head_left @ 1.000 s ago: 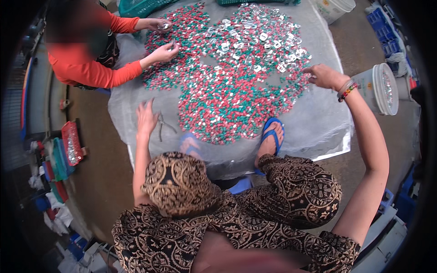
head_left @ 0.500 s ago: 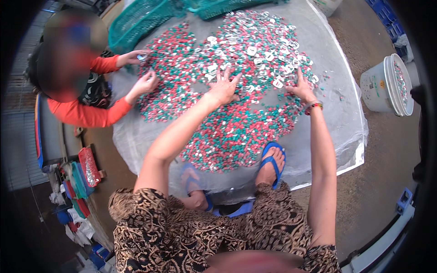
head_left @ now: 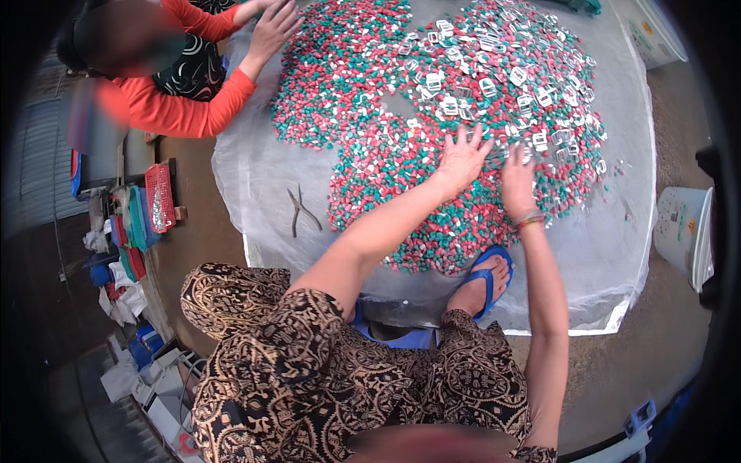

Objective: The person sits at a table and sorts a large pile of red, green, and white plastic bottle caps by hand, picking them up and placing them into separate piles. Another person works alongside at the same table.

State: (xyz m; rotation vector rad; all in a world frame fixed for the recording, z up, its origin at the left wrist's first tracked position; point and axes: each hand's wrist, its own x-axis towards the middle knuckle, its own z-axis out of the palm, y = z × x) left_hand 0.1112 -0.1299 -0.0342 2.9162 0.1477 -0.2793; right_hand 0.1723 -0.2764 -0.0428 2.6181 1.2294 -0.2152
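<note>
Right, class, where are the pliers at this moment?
In the head view, the pliers lie left of centre on the pale sheet, just left of the lower part of the pile of red, green and white pieces.

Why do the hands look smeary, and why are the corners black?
Head view: the right hand's fingertips blur, probably from motion; the left hand looks softened too, while the pliers appear clearer. Head view: dark corners probably come from the fisheye lens.

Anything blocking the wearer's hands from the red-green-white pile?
Nothing visible. The left hand and right hand are over the pile, no tool or container between; blur hides whether they touch it. The pliers lie left of the pile, clear of both hands; the co-worker's hand is off at upper left.
</note>
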